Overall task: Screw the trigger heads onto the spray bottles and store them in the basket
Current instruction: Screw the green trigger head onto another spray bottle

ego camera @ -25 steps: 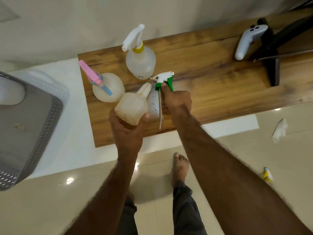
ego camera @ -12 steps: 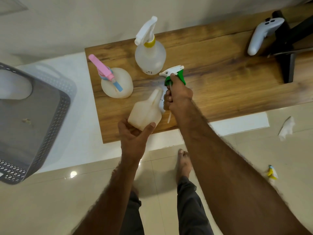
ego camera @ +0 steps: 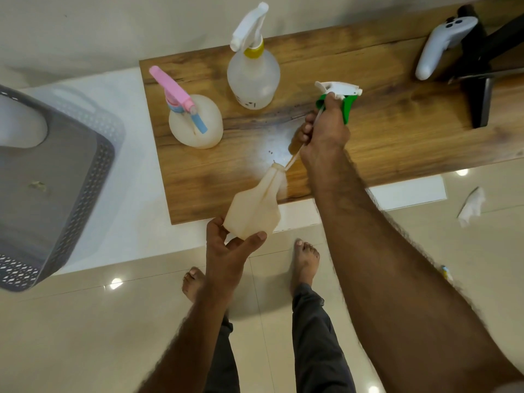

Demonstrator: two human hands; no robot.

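My left hand [ego camera: 226, 251] grips the base of a pale headless spray bottle [ego camera: 255, 207], tilted with its open neck pointing up and away over the table's front edge. My right hand [ego camera: 323, 134] holds a white and green trigger head [ego camera: 338, 93] above the wooden table [ego camera: 397, 131]. Its thin dip tube [ego camera: 292, 160] reaches down to the bottle's mouth. Two bottles with heads on stand behind: one with a pink and blue head [ego camera: 195, 120], one with a white head and yellow collar [ego camera: 253, 72]. The grey basket [ego camera: 42, 177] sits at the left.
A white game controller [ego camera: 442, 43] leans on a black stand [ego camera: 479, 80] at the table's right end. Crumpled paper [ego camera: 472, 205] and a small scrap lie on the tiled floor at the right. My bare feet stand just below the table edge.
My right hand lifted the trigger head up and to the right, drawing the dip tube out to the bottle's mouth. My left hand pulled the bottle nearer and tilted it.
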